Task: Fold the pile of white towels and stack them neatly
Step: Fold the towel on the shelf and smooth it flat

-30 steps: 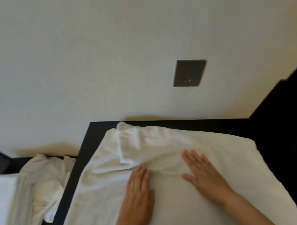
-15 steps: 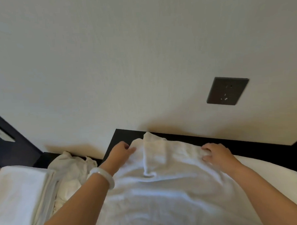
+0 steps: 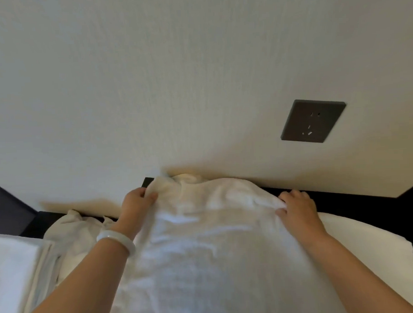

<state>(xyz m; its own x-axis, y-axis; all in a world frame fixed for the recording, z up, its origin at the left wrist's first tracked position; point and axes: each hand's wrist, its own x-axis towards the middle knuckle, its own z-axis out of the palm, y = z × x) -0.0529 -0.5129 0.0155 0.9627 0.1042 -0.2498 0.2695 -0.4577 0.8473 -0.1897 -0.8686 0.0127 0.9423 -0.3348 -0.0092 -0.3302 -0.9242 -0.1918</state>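
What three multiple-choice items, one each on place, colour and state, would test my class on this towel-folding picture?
1. The wall socket sits: A above and right of the towel; B below the towel; C left of the towel.
2. The bracelet near the left hand is: A black; B red; C white.
3. The right hand is: A lying flat; B gripping the towel's far edge; C empty.
Answers: A, it shows at upper right; C, the band is pale white; B, its fingers curl round the edge.
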